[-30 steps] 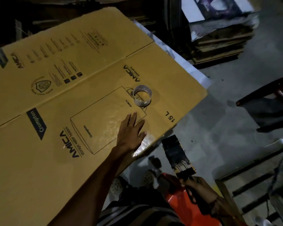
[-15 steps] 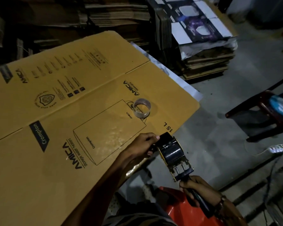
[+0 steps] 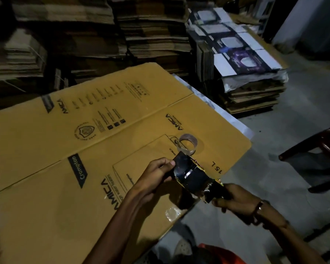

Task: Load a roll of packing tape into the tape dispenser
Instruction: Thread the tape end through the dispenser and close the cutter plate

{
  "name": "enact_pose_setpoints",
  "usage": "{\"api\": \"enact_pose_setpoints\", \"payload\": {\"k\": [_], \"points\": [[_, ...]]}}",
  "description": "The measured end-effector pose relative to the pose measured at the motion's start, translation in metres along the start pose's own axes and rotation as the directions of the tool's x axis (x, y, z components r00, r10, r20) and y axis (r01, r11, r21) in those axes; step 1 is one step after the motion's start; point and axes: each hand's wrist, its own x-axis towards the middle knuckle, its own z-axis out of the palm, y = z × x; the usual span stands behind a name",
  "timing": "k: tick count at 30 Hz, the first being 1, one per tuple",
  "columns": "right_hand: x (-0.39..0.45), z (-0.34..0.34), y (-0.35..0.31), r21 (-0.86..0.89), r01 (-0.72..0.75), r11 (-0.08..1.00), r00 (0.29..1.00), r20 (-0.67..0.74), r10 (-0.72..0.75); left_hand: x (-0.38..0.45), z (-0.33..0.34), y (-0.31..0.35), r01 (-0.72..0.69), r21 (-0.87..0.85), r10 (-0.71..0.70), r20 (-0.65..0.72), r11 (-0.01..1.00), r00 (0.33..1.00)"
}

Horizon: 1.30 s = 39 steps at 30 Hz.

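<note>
A black tape dispenser [image 3: 192, 176] is held over the near right corner of a flattened yellow carton [image 3: 84, 149]. My left hand [image 3: 154, 176] pinches the dispenser's front end. My right hand [image 3: 231, 199] is closed around its handle at the rear. A roll of clear packing tape [image 3: 188, 143] lies flat on the carton just beyond the dispenser, apart from both hands.
Tall stacks of flattened cardboard [image 3: 103, 35] line the back. A pile of printed cartons [image 3: 246, 60] stands at the right rear. A dark chair [image 3: 322, 149] is on the grey floor at the right. Something orange [image 3: 221, 254] sits at the bottom edge.
My left hand left the carton and took hold of the dispenser's front. My right hand raised the dispenser up over the carton's corner, closer to the tape roll.
</note>
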Motion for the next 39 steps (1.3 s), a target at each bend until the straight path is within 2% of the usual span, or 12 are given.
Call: {"api": "enact_pose_setpoints", "payload": {"k": [2,4,11,17,22,25,28,33,39], "points": [[0.019,-0.005,-0.012,-0.198,0.002,0.980,0.995,-0.101,-0.023,-0.004,-0.011,-0.001,-0.050,-0.012,0.050,-0.033,0.999,0.998],[0.036,-0.012,-0.026,-0.301,0.001,0.954,0.985,-0.162,-0.053,-0.006,-0.019,0.000,-0.092,-0.023,0.090,-0.074,0.996,0.993],[0.093,-0.050,-0.087,-0.472,0.133,0.871,0.975,-0.096,-0.201,-0.001,-0.059,0.014,-0.175,0.007,0.171,-0.243,0.985,0.955],[0.157,-0.092,-0.128,-0.548,0.247,0.799,0.947,-0.036,-0.318,0.027,-0.084,0.051,-0.209,0.135,0.247,-0.416,0.969,0.875],[0.221,-0.119,-0.156,-0.619,0.356,0.700,0.910,0.058,-0.411,0.060,-0.098,0.063,-0.151,0.172,0.224,-0.579,0.973,0.784],[0.254,-0.124,-0.167,-0.625,0.409,0.665,0.884,0.090,-0.459,0.078,-0.104,0.061,-0.109,0.130,0.168,-0.667,0.986,0.726],[0.281,-0.124,-0.170,-0.603,0.451,0.658,0.866,0.116,-0.486,0.096,-0.105,0.056,-0.084,0.004,0.059,-0.752,0.996,0.657],[0.311,-0.114,-0.168,-0.581,0.469,0.665,0.854,0.108,-0.508,0.117,-0.109,0.047,-0.070,-0.093,-0.040,-0.836,0.993,0.547],[0.333,-0.102,-0.164,-0.526,0.506,0.683,0.836,0.104,-0.539,0.136,-0.118,0.036,-0.094,-0.194,-0.131,-0.879,0.976,0.458]]}}
